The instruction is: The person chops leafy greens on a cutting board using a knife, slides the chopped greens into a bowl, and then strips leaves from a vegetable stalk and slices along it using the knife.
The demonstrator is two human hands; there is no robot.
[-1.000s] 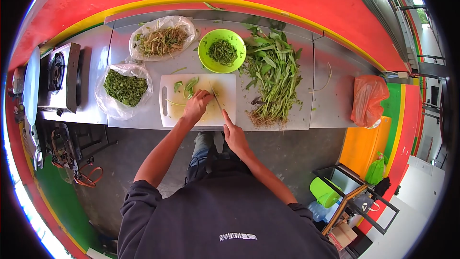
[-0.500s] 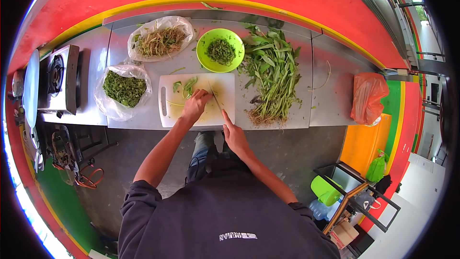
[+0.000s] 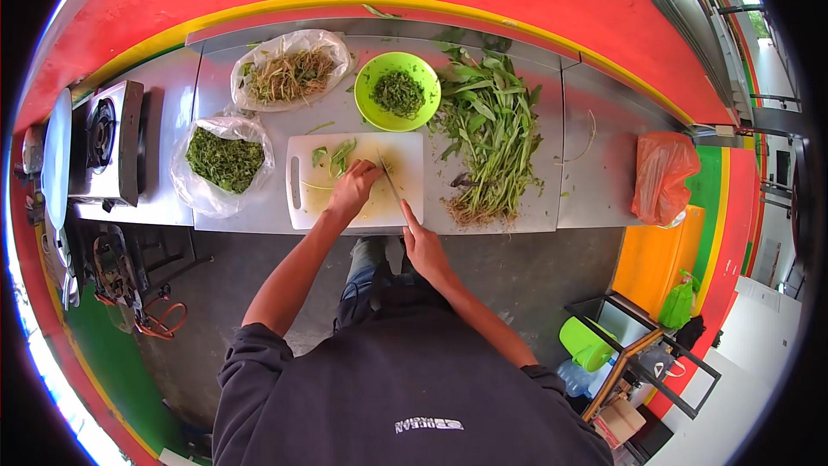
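Observation:
A white cutting board (image 3: 310,209) lies at the table's front edge. On it my left hand (image 3: 354,191) presses down with bent fingers around green stems, whose leafy ends (image 3: 341,155) stick out to the left. My right hand (image 3: 423,244) grips a knife (image 3: 388,175), its blade on the board just right of my left fingertips. Small green bits lie around the blade. Behind the board stands a lime-green bowl (image 3: 363,102) with chopped greens (image 3: 398,93). A large pile of leafy stems with roots (image 3: 496,142) lies right of the board.
At the left are a plastic bag of chopped greens (image 3: 226,160), another bag with rooty stems (image 3: 291,74) and a gas stove (image 3: 108,140). An orange plastic bag (image 3: 665,177) sits at the table's right end. Below right is a black-framed rack (image 3: 634,336).
The whole view has shifted slightly. Both hands and the knife stay in nearly the same place on the board.

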